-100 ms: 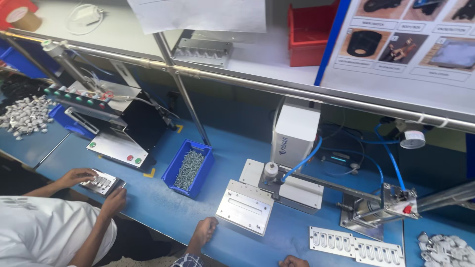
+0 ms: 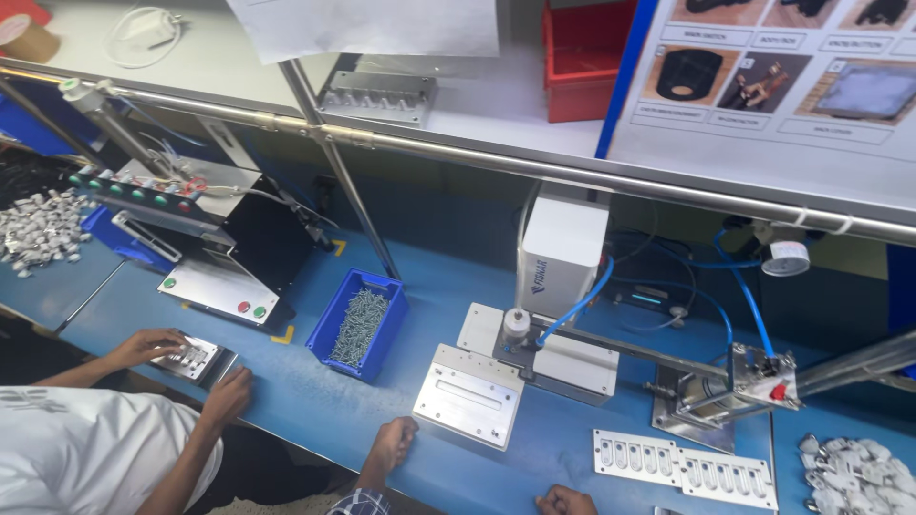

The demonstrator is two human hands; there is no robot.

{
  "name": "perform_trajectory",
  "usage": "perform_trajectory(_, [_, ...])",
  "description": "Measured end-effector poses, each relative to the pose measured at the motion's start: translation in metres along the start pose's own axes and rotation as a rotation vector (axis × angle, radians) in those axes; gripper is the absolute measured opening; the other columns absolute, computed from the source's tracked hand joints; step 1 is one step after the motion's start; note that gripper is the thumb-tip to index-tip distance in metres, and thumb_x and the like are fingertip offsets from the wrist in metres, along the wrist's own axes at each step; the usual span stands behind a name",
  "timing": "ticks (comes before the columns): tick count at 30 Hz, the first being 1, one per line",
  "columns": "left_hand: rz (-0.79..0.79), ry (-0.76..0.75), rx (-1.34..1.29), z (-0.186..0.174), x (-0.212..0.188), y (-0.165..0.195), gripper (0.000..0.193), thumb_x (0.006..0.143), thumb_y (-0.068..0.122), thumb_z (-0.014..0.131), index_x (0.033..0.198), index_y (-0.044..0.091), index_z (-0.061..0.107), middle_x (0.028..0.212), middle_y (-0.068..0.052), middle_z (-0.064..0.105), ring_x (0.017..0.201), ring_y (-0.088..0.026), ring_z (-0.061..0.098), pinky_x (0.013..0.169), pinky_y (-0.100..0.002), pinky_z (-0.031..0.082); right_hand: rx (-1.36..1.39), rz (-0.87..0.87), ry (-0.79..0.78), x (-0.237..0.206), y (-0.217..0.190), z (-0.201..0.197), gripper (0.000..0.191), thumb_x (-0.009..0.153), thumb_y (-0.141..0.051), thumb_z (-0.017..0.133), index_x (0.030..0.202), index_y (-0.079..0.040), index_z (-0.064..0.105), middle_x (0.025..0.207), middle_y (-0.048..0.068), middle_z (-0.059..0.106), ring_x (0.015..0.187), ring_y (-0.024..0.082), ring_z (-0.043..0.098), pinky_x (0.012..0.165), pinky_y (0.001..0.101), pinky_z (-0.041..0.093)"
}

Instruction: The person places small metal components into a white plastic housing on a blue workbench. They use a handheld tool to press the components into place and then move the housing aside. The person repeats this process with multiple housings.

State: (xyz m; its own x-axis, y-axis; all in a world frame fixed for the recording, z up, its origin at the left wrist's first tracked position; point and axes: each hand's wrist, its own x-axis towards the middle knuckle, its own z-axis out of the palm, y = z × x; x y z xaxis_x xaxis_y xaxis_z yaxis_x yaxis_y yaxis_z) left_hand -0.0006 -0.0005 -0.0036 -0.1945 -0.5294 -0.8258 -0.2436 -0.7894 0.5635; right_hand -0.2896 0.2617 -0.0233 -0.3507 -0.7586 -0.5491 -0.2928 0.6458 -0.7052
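On the blue bench (image 2: 286,401), the metal plate (image 2: 469,396) lies near the front edge just beside the empty, loosely curled left hand (image 2: 394,442), while the barely visible right hand (image 2: 563,500), grip unclear, could knock it off.

blue bin (image 2: 336,322), grey screws (image 2: 358,326), blue table (image 2: 315,401)

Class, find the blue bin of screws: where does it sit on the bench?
In the head view, the blue bin of screws sits left of centre on the blue bench, between the black control box and the metal plate.
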Motion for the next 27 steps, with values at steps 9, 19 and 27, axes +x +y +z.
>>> perform_trajectory(9, [0.020, 0.027, 0.032, -0.001, 0.003, -0.001, 0.024, 0.086, 0.025, 0.063, 0.069, 0.009, 0.057, 0.051, 0.001, 0.036, 0.041, -0.013, 0.027, 0.041, -0.035, 0.020, 0.217, -0.004, -0.038, -0.004, 0.016, 0.004, 0.031, 0.087, -0.026, 0.081, 0.070, -0.003, 0.069, 0.050, 0.010, 0.070, 0.039, 0.013, 0.062, 0.043, 0.0293, 0.047])
perform_trajectory(19, [-0.013, 0.052, 0.081, -0.003, -0.004, 0.005, 0.027, 0.086, 0.025, 0.065, 0.066, 0.010, 0.054, 0.051, 0.002, 0.036, 0.042, -0.013, 0.026, 0.042, -0.034, 0.020, 0.125, 0.083, -0.084, -0.018, -0.005, -0.001, 0.029, 0.093, -0.029, 0.075, 0.079, -0.004, 0.068, 0.055, 0.006, 0.072, 0.037, 0.011, 0.058, 0.035, 0.0285, 0.040])
perform_trajectory(27, [0.001, 0.032, 0.093, -0.006, -0.010, 0.011, 0.028, 0.084, 0.027, 0.066, 0.065, 0.011, 0.053, 0.050, 0.002, 0.034, 0.042, -0.012, 0.025, 0.041, -0.034, 0.018, 0.164, 0.093, -0.083, -0.024, -0.015, 0.000, 0.028, 0.093, -0.028, 0.075, 0.078, -0.005, 0.068, 0.054, 0.006, 0.071, 0.037, 0.010, 0.058, 0.033, 0.0276, 0.038])
